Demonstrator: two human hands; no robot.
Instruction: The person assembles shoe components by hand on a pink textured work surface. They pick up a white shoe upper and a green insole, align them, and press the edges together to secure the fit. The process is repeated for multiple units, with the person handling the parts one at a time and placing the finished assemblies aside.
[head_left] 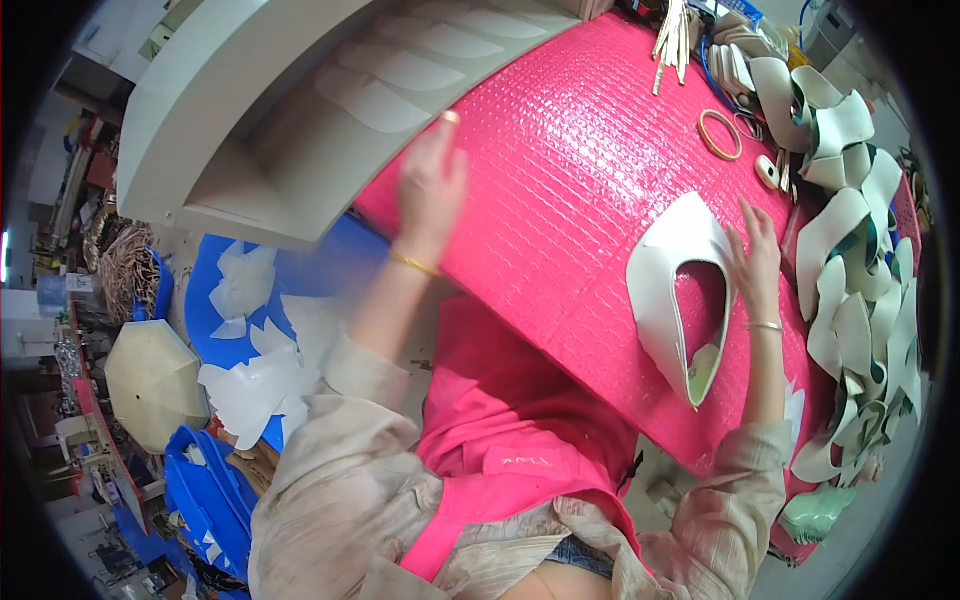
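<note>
A white shoe upper (pixel 655 260), with a large oval opening and a pointed lower end, lies on the pink quilted table cover (pixel 560 200). My right hand (pixel 757 258) rests beside its right edge, fingers apart and seeming to touch the rim. My left hand (pixel 432 195), blurred by motion, hovers over the left edge of the table with its fingers stretched out. A pale band wraps one of its fingertips. Nothing shows in it. Closest to that hand is a grey machine housing (pixel 215 110) with thin white curved pieces (pixel 375 95) in a row on its shelf.
Many white curved strips (pixel 850 220) pile along the right edge. A yellow tape ring (pixel 720 135), a small white oval object (pixel 767 172) and pale sticks (pixel 675 45) lie at the far right. Left of me, white cut pieces (pixel 255 385) sit on a blue surface (pixel 208 310) near a beige octagonal stool (pixel 155 385).
</note>
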